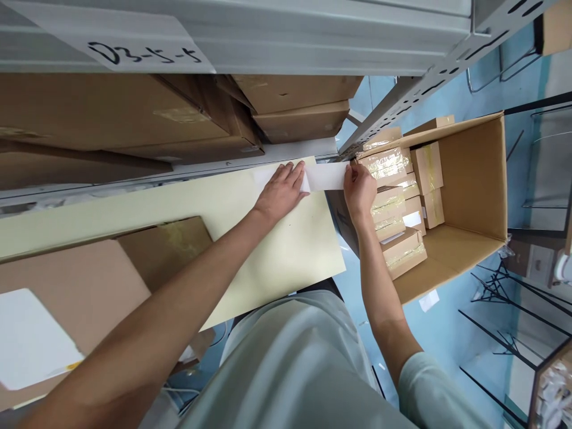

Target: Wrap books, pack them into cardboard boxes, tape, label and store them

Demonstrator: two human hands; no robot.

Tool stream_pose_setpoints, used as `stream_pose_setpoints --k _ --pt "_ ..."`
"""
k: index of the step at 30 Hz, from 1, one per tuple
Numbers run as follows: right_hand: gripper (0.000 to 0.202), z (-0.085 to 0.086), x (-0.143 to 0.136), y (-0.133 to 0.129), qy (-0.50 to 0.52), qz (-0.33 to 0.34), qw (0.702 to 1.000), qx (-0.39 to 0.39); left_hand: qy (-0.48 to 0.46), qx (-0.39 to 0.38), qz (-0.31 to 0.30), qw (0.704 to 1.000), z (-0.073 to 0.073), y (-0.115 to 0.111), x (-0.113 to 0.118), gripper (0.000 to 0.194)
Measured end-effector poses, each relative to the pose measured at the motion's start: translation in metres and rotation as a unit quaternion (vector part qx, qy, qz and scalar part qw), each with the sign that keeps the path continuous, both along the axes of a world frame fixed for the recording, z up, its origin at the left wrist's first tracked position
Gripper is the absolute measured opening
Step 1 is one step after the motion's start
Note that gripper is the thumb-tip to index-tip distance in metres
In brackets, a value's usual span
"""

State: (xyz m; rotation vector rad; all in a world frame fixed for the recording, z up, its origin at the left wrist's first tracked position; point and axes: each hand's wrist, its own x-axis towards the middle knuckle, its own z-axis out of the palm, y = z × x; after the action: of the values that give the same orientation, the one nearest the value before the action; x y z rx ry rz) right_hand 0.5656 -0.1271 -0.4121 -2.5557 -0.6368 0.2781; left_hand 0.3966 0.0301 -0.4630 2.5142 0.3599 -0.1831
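A white paper strip (328, 176) runs between my two hands over the right end of a pale yellow tabletop (290, 244). My left hand (285, 189) lies with its fingers out flat on the strip's left part, where a small fold shows at the fingertips. At the strip's other end, just past the table's edge, my right hand (358, 187) pinches the paper between thumb and fingers. The strip looks taut; any print on it cannot be made out.
Right of the table stands a large open carton (469, 185) with several small taped boxes (395, 208). Brown cartons (111, 113) fill the shelf behind, under a grey beam (313, 36) labelled by hand. A cardboard box (80, 280) with a white sheet (36, 339) sits at left.
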Motion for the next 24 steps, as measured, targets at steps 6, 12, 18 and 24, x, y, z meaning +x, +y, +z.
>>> stream_pose_setpoints --k 6,12,18,24 --pt "0.041 0.000 -0.009 -0.016 0.003 -0.040 0.999 0.017 -0.031 -0.069 0.024 0.997 -0.005 0.004 0.001 0.076" --pt "0.049 0.027 -0.025 -0.047 -0.041 -0.108 0.991 0.061 -0.026 -0.069 0.036 0.997 -0.003 -0.002 0.000 0.074" --pt "0.059 0.088 -0.071 -0.062 -0.071 -0.093 0.986 0.121 -0.008 -0.108 0.074 0.991 0.034 -0.014 0.006 0.083" --pt "0.049 0.145 -0.133 -0.055 -0.065 0.061 0.984 0.157 -0.095 -0.363 0.350 0.858 0.157 -0.063 -0.069 0.068"
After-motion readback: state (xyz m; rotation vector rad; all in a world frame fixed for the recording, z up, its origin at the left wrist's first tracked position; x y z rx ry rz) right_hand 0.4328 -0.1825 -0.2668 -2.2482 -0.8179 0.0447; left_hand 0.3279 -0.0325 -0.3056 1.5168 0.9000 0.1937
